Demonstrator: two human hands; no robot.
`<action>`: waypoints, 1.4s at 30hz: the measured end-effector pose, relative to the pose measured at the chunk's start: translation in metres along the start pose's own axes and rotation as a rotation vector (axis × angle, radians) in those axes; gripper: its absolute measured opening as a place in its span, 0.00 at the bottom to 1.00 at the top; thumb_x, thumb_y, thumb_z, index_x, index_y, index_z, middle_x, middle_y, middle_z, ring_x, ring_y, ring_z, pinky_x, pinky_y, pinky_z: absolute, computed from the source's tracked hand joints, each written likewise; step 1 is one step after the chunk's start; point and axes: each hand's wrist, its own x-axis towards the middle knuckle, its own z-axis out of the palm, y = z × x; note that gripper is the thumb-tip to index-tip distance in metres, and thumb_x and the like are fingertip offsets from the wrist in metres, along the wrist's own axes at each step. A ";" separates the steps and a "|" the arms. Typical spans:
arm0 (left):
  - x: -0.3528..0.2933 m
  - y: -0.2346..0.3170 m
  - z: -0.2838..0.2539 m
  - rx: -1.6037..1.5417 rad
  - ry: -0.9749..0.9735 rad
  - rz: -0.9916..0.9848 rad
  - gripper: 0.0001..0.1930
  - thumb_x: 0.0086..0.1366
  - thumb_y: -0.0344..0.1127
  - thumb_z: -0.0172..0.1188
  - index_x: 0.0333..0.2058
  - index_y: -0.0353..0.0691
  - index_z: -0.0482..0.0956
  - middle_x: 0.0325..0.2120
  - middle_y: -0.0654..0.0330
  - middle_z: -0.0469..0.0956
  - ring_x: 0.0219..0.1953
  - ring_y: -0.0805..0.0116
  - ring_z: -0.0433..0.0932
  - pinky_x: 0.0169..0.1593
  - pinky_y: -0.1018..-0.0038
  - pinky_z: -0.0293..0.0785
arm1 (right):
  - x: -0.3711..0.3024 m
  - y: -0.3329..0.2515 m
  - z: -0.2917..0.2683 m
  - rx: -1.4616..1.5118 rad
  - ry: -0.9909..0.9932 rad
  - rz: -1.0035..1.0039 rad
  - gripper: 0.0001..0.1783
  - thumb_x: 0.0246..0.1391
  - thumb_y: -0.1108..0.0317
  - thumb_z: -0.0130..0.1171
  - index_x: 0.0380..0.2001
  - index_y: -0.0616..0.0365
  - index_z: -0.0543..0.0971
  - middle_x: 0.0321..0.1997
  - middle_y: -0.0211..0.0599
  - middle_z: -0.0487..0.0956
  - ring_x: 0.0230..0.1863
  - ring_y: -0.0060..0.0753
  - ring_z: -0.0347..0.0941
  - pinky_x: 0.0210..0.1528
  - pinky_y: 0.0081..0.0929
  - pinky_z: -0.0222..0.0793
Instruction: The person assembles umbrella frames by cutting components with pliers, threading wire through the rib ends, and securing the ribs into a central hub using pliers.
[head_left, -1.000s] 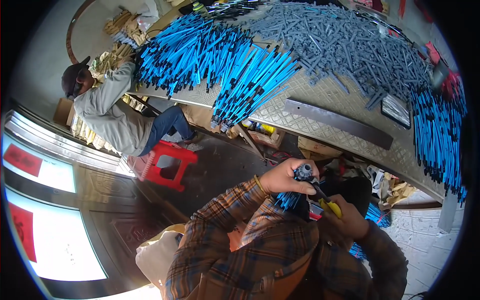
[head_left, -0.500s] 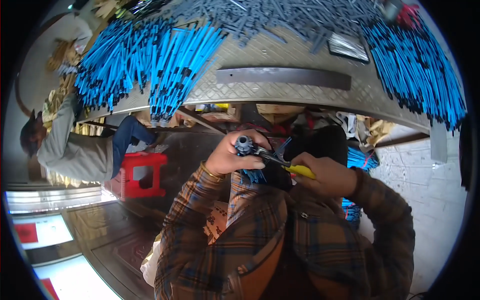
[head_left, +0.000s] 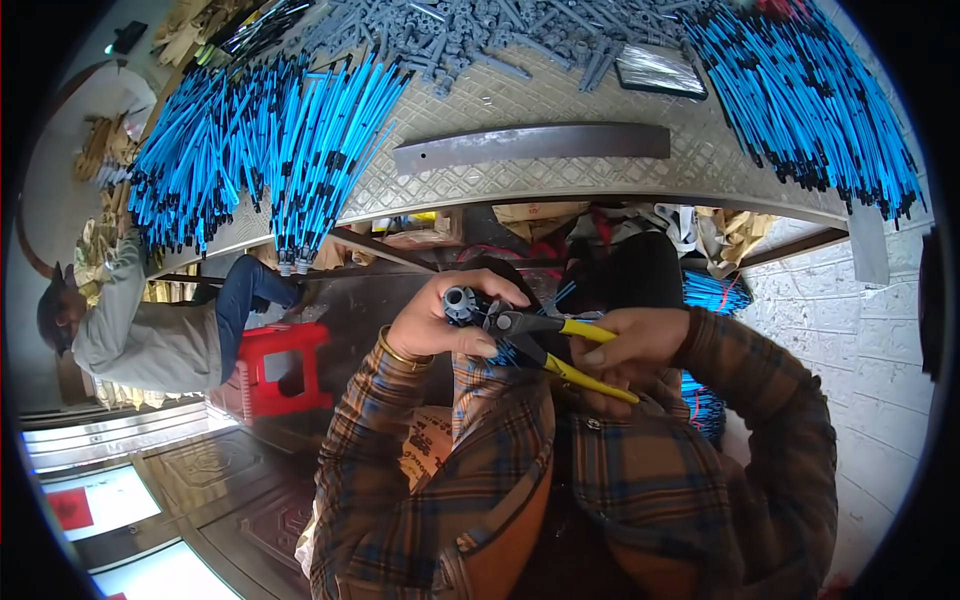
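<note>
Held in front of my lap, my left hand [head_left: 425,322] is closed around a dark grey part with a round, hollow end [head_left: 460,302] facing up. Thin blue strands [head_left: 508,353] show just below that hand; whether they join the part is hidden. My right hand [head_left: 640,342] grips pliers [head_left: 585,383] with yellow handles. The handles are spread apart, one at the thumb and the other lower by the fingers. The dark pliers head lies against or right beside the grey part, near my left thumb; contact is unclear.
Ahead, a patterned table [head_left: 520,178] bears bundles of blue rods with black fittings [head_left: 330,150], more blue rods [head_left: 800,95] at right, a grey parts heap [head_left: 470,40], and a flat brown strip [head_left: 540,146]. At left, a person [head_left: 165,335] sits near a red stool [head_left: 280,365].
The pliers' handles have spread apart and their head has turned into view. The grey part has tilted and shifted slightly left with my left hand. My whole view has shifted a little.
</note>
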 end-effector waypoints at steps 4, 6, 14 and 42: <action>0.005 0.007 0.004 0.077 0.048 -0.060 0.27 0.38 0.38 0.71 0.37 0.29 0.75 0.33 0.55 0.76 0.34 0.69 0.74 0.40 0.75 0.68 | -0.009 -0.025 0.012 -0.176 0.138 0.056 0.16 0.58 0.59 0.46 0.37 0.62 0.66 0.35 0.45 0.76 0.34 0.37 0.77 0.34 0.29 0.75; 0.004 0.012 0.005 0.087 0.046 -0.088 0.27 0.38 0.38 0.70 0.37 0.29 0.75 0.33 0.55 0.76 0.34 0.69 0.74 0.40 0.75 0.68 | -0.011 -0.033 0.015 -0.234 0.146 0.070 0.17 0.58 0.58 0.47 0.38 0.64 0.67 0.36 0.44 0.75 0.36 0.37 0.77 0.36 0.30 0.75; 0.007 0.016 0.005 0.104 0.032 -0.154 0.27 0.39 0.40 0.68 0.37 0.28 0.75 0.31 0.55 0.76 0.33 0.70 0.73 0.38 0.76 0.67 | -0.017 -0.056 0.020 -0.456 0.227 0.195 0.19 0.58 0.59 0.49 0.45 0.64 0.68 0.39 0.39 0.74 0.38 0.28 0.74 0.39 0.25 0.72; 0.008 0.017 0.010 0.129 -0.024 -0.147 0.24 0.40 0.41 0.68 0.33 0.29 0.76 0.25 0.57 0.73 0.28 0.69 0.70 0.32 0.75 0.64 | -0.023 -0.069 0.041 -0.676 0.288 0.199 0.19 0.57 0.56 0.50 0.40 0.62 0.69 0.31 0.31 0.72 0.32 0.20 0.69 0.35 0.21 0.70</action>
